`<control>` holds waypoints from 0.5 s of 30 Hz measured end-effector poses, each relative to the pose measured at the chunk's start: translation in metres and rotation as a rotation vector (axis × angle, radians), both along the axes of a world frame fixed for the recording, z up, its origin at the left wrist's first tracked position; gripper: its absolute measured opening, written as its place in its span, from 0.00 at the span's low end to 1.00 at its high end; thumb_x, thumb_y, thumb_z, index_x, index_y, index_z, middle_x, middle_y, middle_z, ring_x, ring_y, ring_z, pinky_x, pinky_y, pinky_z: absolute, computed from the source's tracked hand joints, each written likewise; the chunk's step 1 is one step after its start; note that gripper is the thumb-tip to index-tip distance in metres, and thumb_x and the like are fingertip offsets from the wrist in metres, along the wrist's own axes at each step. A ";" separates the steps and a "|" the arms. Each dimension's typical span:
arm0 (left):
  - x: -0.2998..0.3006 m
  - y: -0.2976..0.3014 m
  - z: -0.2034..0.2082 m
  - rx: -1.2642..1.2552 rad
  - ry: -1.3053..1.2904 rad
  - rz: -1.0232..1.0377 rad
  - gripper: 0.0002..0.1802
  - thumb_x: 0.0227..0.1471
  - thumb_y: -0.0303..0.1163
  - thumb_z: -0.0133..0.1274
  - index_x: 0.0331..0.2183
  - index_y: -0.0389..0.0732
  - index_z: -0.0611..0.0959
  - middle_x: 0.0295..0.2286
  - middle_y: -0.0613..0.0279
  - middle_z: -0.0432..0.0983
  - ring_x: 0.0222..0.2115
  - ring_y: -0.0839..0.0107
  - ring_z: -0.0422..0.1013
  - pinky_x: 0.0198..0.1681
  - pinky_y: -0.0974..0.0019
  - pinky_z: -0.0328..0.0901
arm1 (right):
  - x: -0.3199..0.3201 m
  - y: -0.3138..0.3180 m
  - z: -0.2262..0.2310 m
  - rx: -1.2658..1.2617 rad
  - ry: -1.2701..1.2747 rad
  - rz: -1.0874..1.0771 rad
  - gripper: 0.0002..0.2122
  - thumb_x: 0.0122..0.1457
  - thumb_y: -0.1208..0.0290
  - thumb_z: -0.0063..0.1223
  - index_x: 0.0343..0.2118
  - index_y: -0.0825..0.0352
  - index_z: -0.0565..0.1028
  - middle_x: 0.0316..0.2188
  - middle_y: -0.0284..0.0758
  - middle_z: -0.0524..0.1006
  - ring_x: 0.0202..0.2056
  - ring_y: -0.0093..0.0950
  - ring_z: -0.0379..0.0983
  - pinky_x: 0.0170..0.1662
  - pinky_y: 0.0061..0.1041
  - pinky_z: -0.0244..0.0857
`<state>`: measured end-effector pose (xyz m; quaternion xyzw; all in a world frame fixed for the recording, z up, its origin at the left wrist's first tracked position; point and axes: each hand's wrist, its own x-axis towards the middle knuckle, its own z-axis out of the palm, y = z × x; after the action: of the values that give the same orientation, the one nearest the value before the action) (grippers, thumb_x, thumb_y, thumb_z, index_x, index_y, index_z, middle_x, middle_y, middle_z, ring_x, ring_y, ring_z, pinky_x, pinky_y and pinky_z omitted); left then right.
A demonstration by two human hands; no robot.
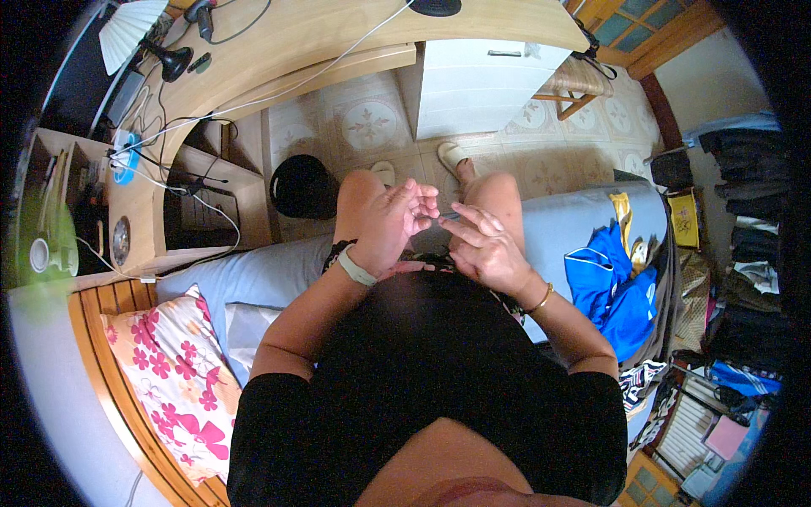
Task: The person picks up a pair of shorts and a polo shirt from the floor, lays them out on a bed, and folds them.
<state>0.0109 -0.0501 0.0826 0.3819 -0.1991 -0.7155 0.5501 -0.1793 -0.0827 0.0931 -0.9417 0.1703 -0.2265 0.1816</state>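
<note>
My left hand and my right hand are raised close together over my lap, with a small gap between the fingertips. A thin greyish sliver shows at the right fingertips; it is too small to name. The left thumb and fingers are curled together, and whatever they pinch cannot be made out. On the left wrist is a pale watch band, on the right a gold-coloured bracelet. Both hands are above my bare knees, clear of the bed.
I sit on a bed with a blue-grey sheet. Blue clothing lies to the right, a flowered pillow to the left. Ahead are a black bin, a wooden desk with cables and a white cabinet.
</note>
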 end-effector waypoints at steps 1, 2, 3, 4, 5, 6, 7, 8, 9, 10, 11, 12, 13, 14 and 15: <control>-0.001 0.000 0.001 0.004 -0.032 -0.002 0.19 0.53 0.46 0.37 0.33 0.41 0.72 0.26 0.68 0.67 0.30 0.76 0.63 0.36 0.72 0.58 | -0.001 0.001 0.000 0.014 -0.003 -0.030 0.05 0.36 0.76 0.56 0.20 0.66 0.72 0.43 0.32 0.69 0.50 0.37 0.58 0.48 0.36 0.56; -0.001 0.000 0.002 -0.008 -0.049 -0.010 0.19 0.53 0.46 0.37 0.34 0.40 0.72 0.28 0.67 0.68 0.31 0.76 0.64 0.36 0.72 0.58 | -0.001 0.002 -0.001 0.028 -0.007 -0.060 0.05 0.36 0.76 0.56 0.20 0.66 0.72 0.43 0.32 0.69 0.50 0.37 0.58 0.48 0.36 0.56; -0.001 0.000 0.003 -0.019 -0.068 -0.017 0.19 0.53 0.45 0.37 0.35 0.39 0.72 0.29 0.66 0.69 0.32 0.76 0.64 0.37 0.72 0.59 | -0.002 0.002 -0.001 0.017 -0.001 -0.057 0.05 0.37 0.76 0.56 0.20 0.66 0.72 0.43 0.32 0.69 0.50 0.37 0.58 0.48 0.36 0.57; -0.001 0.001 0.005 -0.030 -0.087 -0.023 0.19 0.53 0.44 0.38 0.36 0.38 0.72 0.31 0.65 0.69 0.33 0.76 0.65 0.38 0.72 0.59 | -0.003 0.001 -0.002 0.006 0.006 -0.052 0.05 0.37 0.76 0.56 0.20 0.67 0.72 0.43 0.32 0.70 0.50 0.37 0.59 0.48 0.36 0.57; -0.001 0.002 0.007 -0.030 -0.127 -0.021 0.18 0.54 0.43 0.38 0.36 0.38 0.72 0.31 0.65 0.70 0.32 0.76 0.65 0.37 0.73 0.59 | -0.003 0.001 -0.003 -0.005 0.012 -0.048 0.05 0.37 0.76 0.56 0.20 0.67 0.72 0.43 0.33 0.70 0.50 0.37 0.59 0.47 0.36 0.57; -0.003 0.002 0.010 -0.031 -0.166 -0.020 0.17 0.54 0.41 0.38 0.36 0.37 0.72 0.30 0.65 0.70 0.32 0.76 0.65 0.36 0.74 0.60 | -0.004 0.002 -0.003 0.008 0.007 -0.053 0.05 0.38 0.75 0.56 0.20 0.67 0.72 0.42 0.33 0.70 0.50 0.37 0.59 0.48 0.36 0.56; -0.004 0.002 0.011 -0.031 -0.205 -0.019 0.16 0.54 0.40 0.38 0.36 0.37 0.72 0.30 0.65 0.70 0.31 0.76 0.65 0.35 0.75 0.60 | -0.004 0.003 -0.004 0.022 0.002 -0.058 0.04 0.38 0.75 0.55 0.20 0.66 0.72 0.41 0.34 0.70 0.50 0.37 0.58 0.49 0.37 0.55; -0.006 0.002 0.010 -0.055 -0.236 -0.007 0.15 0.54 0.39 0.38 0.35 0.37 0.72 0.28 0.66 0.69 0.29 0.76 0.65 0.33 0.76 0.60 | -0.005 0.004 -0.005 0.035 -0.002 -0.063 0.04 0.39 0.75 0.54 0.19 0.66 0.72 0.41 0.35 0.70 0.50 0.36 0.58 0.50 0.37 0.54; -0.007 0.003 0.008 -0.078 -0.268 0.006 0.14 0.54 0.37 0.38 0.34 0.37 0.72 0.27 0.66 0.69 0.27 0.76 0.65 0.30 0.77 0.60 | -0.004 0.004 -0.006 0.031 -0.009 -0.062 0.04 0.38 0.75 0.55 0.19 0.67 0.72 0.41 0.34 0.70 0.49 0.36 0.59 0.49 0.37 0.55; -0.009 0.003 0.005 -0.102 -0.300 0.020 0.13 0.55 0.36 0.37 0.33 0.37 0.72 0.25 0.67 0.69 0.25 0.77 0.65 0.28 0.78 0.60 | -0.004 0.004 -0.007 0.028 -0.015 -0.061 0.05 0.38 0.76 0.56 0.20 0.67 0.72 0.41 0.33 0.70 0.49 0.36 0.60 0.48 0.36 0.57; -0.009 0.003 0.003 -0.132 -0.292 0.033 0.12 0.55 0.35 0.37 0.31 0.37 0.71 0.23 0.67 0.67 0.23 0.77 0.64 0.25 0.78 0.59 | -0.003 0.004 -0.008 0.024 -0.021 -0.060 0.06 0.37 0.76 0.57 0.20 0.68 0.72 0.42 0.32 0.70 0.49 0.36 0.60 0.46 0.35 0.58; -0.009 0.002 0.001 -0.162 -0.286 0.046 0.12 0.55 0.35 0.37 0.28 0.38 0.70 0.21 0.67 0.66 0.21 0.77 0.62 0.23 0.78 0.58 | -0.003 0.004 -0.009 0.020 -0.013 -0.050 0.06 0.37 0.76 0.57 0.20 0.68 0.72 0.42 0.32 0.70 0.48 0.36 0.60 0.46 0.35 0.58; -0.009 0.002 0.001 -0.192 -0.279 0.058 0.12 0.55 0.34 0.36 0.26 0.38 0.70 0.19 0.68 0.64 0.19 0.78 0.61 0.21 0.78 0.56 | -0.003 0.004 -0.010 0.017 -0.004 -0.040 0.06 0.37 0.76 0.57 0.19 0.68 0.72 0.41 0.32 0.71 0.48 0.36 0.61 0.46 0.35 0.58; -0.010 0.003 0.003 -0.192 -0.286 0.069 0.12 0.55 0.34 0.36 0.24 0.39 0.68 0.17 0.68 0.63 0.18 0.78 0.60 0.20 0.78 0.55 | -0.003 0.004 -0.010 0.013 0.004 -0.030 0.06 0.37 0.76 0.57 0.19 0.68 0.72 0.41 0.32 0.71 0.48 0.36 0.61 0.46 0.35 0.58; -0.011 0.003 0.009 -0.196 -0.293 0.078 0.13 0.55 0.34 0.35 0.22 0.40 0.66 0.16 0.68 0.61 0.16 0.78 0.58 0.19 0.77 0.54 | -0.003 0.004 -0.011 0.018 0.001 -0.026 0.06 0.37 0.76 0.57 0.19 0.67 0.72 0.41 0.32 0.71 0.47 0.36 0.61 0.46 0.35 0.58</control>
<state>-0.0003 -0.0467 0.0911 0.4339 -0.3308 -0.6077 0.5770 -0.1818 -0.0785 0.0821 -0.9377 0.1849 -0.2269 0.1870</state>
